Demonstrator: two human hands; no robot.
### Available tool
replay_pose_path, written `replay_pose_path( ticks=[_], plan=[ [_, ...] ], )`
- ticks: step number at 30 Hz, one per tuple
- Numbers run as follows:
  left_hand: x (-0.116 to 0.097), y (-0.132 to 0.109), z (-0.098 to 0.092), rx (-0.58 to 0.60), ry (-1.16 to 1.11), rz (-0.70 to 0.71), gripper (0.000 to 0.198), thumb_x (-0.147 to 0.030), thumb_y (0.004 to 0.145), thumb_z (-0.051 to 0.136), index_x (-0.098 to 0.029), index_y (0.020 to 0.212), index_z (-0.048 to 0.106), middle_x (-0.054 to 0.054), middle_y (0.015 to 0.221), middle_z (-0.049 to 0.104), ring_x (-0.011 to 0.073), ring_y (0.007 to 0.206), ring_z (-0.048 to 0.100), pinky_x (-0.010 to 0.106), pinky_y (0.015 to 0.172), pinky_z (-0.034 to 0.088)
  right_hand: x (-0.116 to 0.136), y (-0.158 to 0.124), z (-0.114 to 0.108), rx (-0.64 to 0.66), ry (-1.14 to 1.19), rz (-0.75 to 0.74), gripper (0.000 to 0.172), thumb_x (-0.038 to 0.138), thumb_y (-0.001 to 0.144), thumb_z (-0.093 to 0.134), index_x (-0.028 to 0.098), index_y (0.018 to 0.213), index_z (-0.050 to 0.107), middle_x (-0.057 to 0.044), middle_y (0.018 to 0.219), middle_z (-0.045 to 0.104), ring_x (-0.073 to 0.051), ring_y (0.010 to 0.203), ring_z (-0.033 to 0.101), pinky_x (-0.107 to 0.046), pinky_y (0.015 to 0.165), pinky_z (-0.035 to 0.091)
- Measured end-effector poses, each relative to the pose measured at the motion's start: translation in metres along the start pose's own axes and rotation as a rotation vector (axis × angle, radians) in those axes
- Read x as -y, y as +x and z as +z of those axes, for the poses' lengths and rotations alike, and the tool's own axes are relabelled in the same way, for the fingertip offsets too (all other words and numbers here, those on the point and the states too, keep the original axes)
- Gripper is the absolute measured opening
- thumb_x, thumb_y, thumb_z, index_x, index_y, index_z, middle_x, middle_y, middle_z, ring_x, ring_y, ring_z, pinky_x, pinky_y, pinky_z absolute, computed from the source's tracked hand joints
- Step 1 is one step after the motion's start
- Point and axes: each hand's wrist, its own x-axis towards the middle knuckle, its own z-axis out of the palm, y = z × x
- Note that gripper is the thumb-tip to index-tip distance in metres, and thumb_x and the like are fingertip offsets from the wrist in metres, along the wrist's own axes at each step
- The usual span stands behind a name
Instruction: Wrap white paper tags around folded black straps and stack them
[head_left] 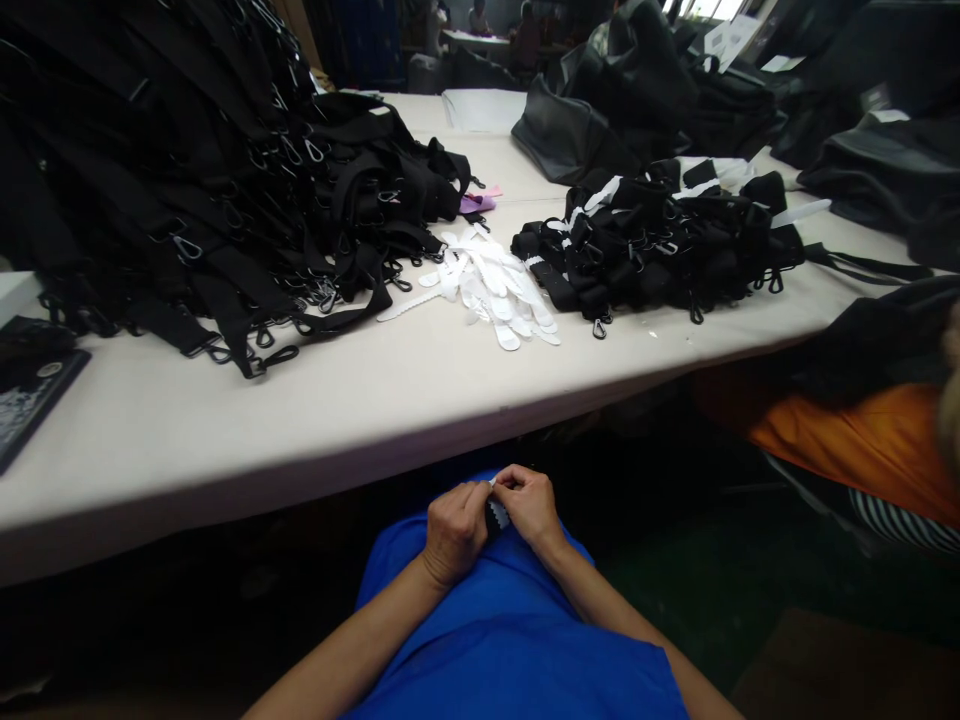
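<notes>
My left hand (454,525) and my right hand (531,503) meet over my lap, below the table edge. Between them they hold a small rolled black strap (495,516) with a white paper strip at its top, pinched by the fingertips of both hands. On the table ahead lies a heap of white paper strips (491,285). To its right sits a pile of rolled black straps with white bands and metal clips (660,245). A much larger mound of loose black straps with clips (187,180) fills the table's left side.
The beige table (225,420) runs across the view, with a dark flat object (30,395) at its left edge. Black bags (600,110) are stacked at the back. A person in orange (862,440) sits at the right.
</notes>
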Motion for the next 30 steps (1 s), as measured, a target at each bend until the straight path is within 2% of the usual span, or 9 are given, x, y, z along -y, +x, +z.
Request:
replay_pose_path(
  ticks=[3, 6, 10, 13, 16, 18, 21, 26, 30],
  plan=[
    [0.004, -0.003, 0.002, -0.014, -0.065, -0.108, 0.027, -0.012, 0.094, 0.045, -0.017, 0.080, 0.067, 0.004, 0.062, 0.063, 0.0163, 0.058, 0.059, 0.028, 0.060, 0.044, 0.008, 0.001, 0.003, -0.017, -0.123, -0.048, 0.012, 0.021, 0.071, 0.063, 0.020, 0.059, 0.066, 0.001, 0.057, 0.063, -0.014, 0.057, 0.056, -0.025, 0.055, 0.035],
    [0.006, -0.003, -0.001, 0.018, -0.181, -0.233, 0.025, -0.018, 0.095, 0.045, -0.018, 0.084, 0.067, 0.005, 0.071, 0.069, 0.0169, 0.067, 0.065, 0.027, 0.067, 0.048, 0.012, -0.001, 0.003, -0.025, -0.190, -0.117, 0.015, 0.019, 0.072, 0.062, 0.021, 0.058, 0.064, 0.002, 0.059, 0.063, -0.013, 0.058, 0.055, -0.025, 0.057, 0.034],
    [0.007, 0.004, -0.009, 0.089, -0.357, -0.457, 0.023, -0.029, 0.098, 0.043, -0.020, 0.094, 0.063, 0.003, 0.077, 0.071, 0.0151, 0.067, 0.067, 0.026, 0.066, 0.052, 0.010, -0.009, -0.002, -0.021, -0.178, -0.198, 0.019, 0.030, 0.082, 0.063, 0.022, 0.065, 0.067, 0.001, 0.070, 0.066, -0.013, 0.063, 0.055, -0.025, 0.060, 0.037],
    [0.011, 0.012, -0.012, 0.169, -0.498, -0.580, 0.025, -0.036, 0.095, 0.048, -0.018, 0.105, 0.062, 0.001, 0.076, 0.072, 0.0150, 0.066, 0.068, 0.024, 0.063, 0.054, 0.006, -0.013, -0.004, -0.014, -0.151, -0.228, 0.023, 0.036, 0.084, 0.063, 0.021, 0.068, 0.069, 0.001, 0.070, 0.064, -0.012, 0.058, 0.050, -0.025, 0.056, 0.034],
    [0.016, 0.017, -0.010, 0.251, -0.597, -0.607, 0.023, -0.037, 0.088, 0.058, -0.017, 0.082, 0.067, 0.001, 0.071, 0.070, 0.0155, 0.068, 0.066, 0.024, 0.064, 0.053, 0.003, -0.015, -0.005, -0.014, -0.118, -0.231, 0.020, 0.035, 0.083, 0.065, 0.020, 0.070, 0.068, 0.002, 0.067, 0.059, -0.010, 0.052, 0.043, -0.025, 0.054, 0.034],
    [0.016, 0.019, -0.008, 0.252, -0.601, -0.623, 0.027, -0.036, 0.087, 0.058, -0.017, 0.069, 0.064, 0.000, 0.066, 0.066, 0.0147, 0.064, 0.062, 0.023, 0.061, 0.050, 0.002, -0.020, -0.008, -0.031, -0.090, -0.228, 0.016, 0.034, 0.084, 0.064, 0.020, 0.076, 0.066, 0.002, 0.073, 0.059, -0.009, 0.053, 0.045, -0.024, 0.055, 0.038],
    [0.008, 0.019, -0.008, 0.204, -0.555, -0.625, 0.026, -0.035, 0.090, 0.054, -0.018, 0.072, 0.063, 0.000, 0.067, 0.063, 0.0148, 0.064, 0.059, 0.025, 0.062, 0.046, 0.006, -0.030, -0.015, -0.051, -0.052, -0.213, 0.021, 0.038, 0.089, 0.058, 0.019, 0.080, 0.062, 0.000, 0.081, 0.059, -0.010, 0.058, 0.051, -0.023, 0.058, 0.042],
    [-0.007, 0.017, -0.014, 0.158, -0.519, -0.543, 0.020, -0.030, 0.090, 0.052, -0.020, 0.079, 0.066, 0.003, 0.081, 0.067, 0.0175, 0.080, 0.063, 0.029, 0.077, 0.044, 0.022, -0.035, -0.015, -0.007, -0.147, -0.120, 0.039, 0.053, 0.087, 0.060, 0.020, 0.068, 0.064, 0.000, 0.063, 0.058, -0.013, 0.058, 0.051, -0.026, 0.057, 0.036],
    [-0.007, 0.019, -0.016, 0.092, -0.500, -0.618, 0.021, -0.032, 0.089, 0.052, -0.020, 0.076, 0.064, 0.002, 0.076, 0.064, 0.0175, 0.074, 0.060, 0.030, 0.075, 0.041, 0.026, -0.028, -0.005, 0.066, -0.071, -0.061, 0.042, 0.049, 0.090, 0.052, 0.019, 0.064, 0.064, 0.002, 0.055, 0.055, -0.012, 0.053, 0.048, -0.026, 0.054, 0.031]
  ],
)
